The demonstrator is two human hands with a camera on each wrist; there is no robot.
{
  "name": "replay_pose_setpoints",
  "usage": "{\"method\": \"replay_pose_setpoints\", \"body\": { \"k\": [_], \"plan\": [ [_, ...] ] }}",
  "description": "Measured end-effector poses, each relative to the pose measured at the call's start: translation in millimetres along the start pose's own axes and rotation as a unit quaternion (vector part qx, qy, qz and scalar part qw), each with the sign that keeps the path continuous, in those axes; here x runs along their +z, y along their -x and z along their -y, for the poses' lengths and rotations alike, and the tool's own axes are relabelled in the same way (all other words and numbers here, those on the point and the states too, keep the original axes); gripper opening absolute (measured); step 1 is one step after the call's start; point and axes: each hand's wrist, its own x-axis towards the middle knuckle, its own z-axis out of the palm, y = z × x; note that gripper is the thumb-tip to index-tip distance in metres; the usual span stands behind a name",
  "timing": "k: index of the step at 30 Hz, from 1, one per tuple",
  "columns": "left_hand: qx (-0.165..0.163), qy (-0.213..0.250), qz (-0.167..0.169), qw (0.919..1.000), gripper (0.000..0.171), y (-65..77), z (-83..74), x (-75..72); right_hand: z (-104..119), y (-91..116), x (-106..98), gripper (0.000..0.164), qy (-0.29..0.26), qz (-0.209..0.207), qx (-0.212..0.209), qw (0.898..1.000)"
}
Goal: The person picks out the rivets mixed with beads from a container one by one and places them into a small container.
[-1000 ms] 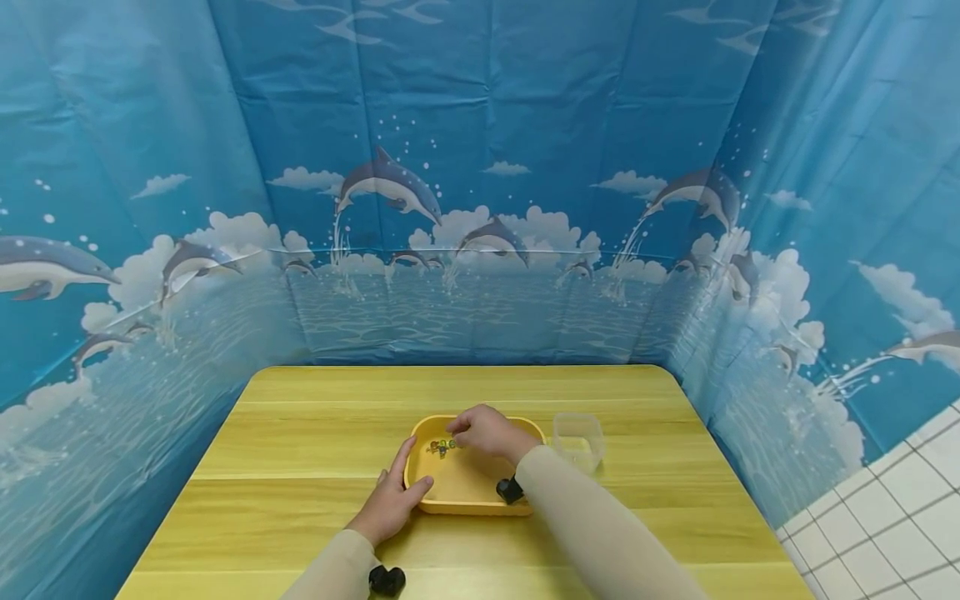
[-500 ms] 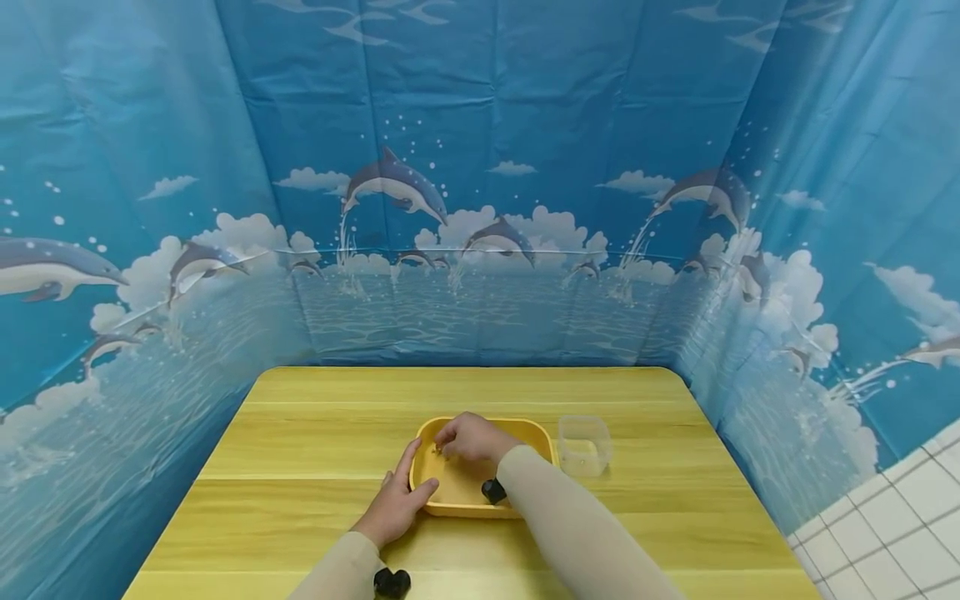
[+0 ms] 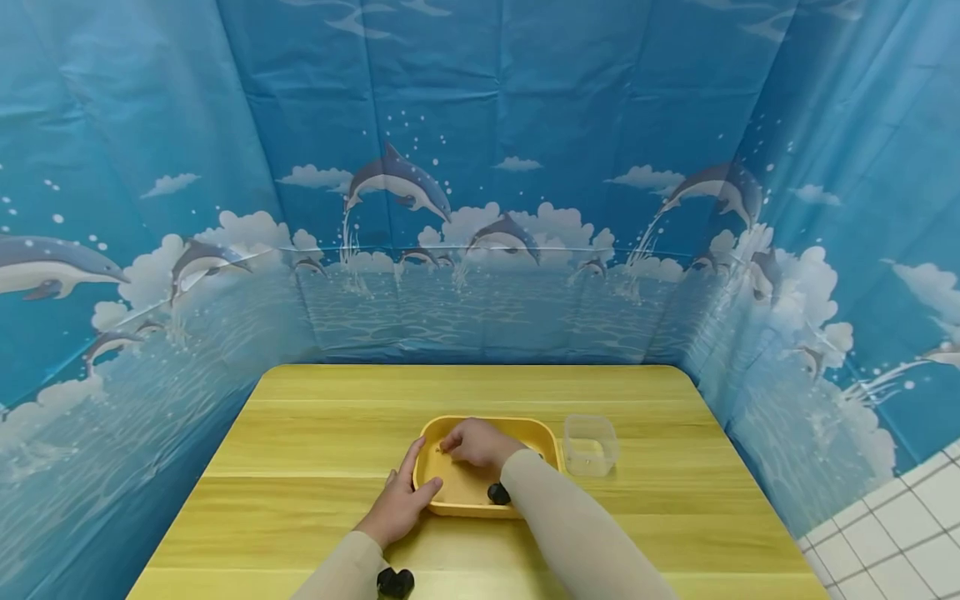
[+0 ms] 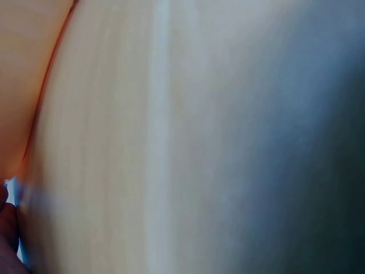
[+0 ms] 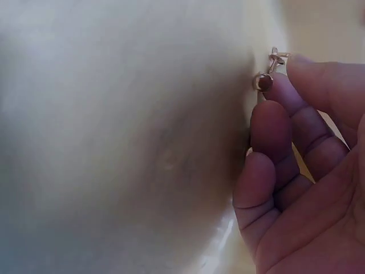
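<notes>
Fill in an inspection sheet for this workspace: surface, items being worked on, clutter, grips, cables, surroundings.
Surface: yellow wood-grain table.
Job's things: yellow-orange tray; clear container just right of it, contents too small to tell; small metal piece with a reddish-brown round part.
Clutter: nothing seen.
Grips: left hand spread against the tray's near left corner; right hand over the tray, pinching the small metal piece.
Cables: nothing seen.
Surroundings: blue dolphin-print curtain behind the table and along both sides; white tiles at lower right.
</notes>
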Motion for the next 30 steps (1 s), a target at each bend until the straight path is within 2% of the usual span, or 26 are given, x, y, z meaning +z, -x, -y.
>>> {"method": "replay_pose_setpoints", "body": {
  "k": [10, 18, 30],
  "plan": [
    [-0.003, -0.008, -0.005, 1.0, 0.072, -1.0, 0.0, 1.9, -13.2, 0.2, 1.8, 0.021, 0.024, -0.026, -0.003, 0.999],
    [-0.012, -0.012, -0.008, 0.9998, 0.071, -0.6, -1.0, 2.6, -6.7, 3.5, 4.2, 0.018, 0.07, -0.031, -0.006, 0.997],
    [-0.012, -0.015, -0.008, 0.9998, 0.07, 1.0, -1.9, 2.3, -7.0, 0.7, 10.7, 0.008, 0.096, -0.034, -0.002, 0.995]
  ]
}}
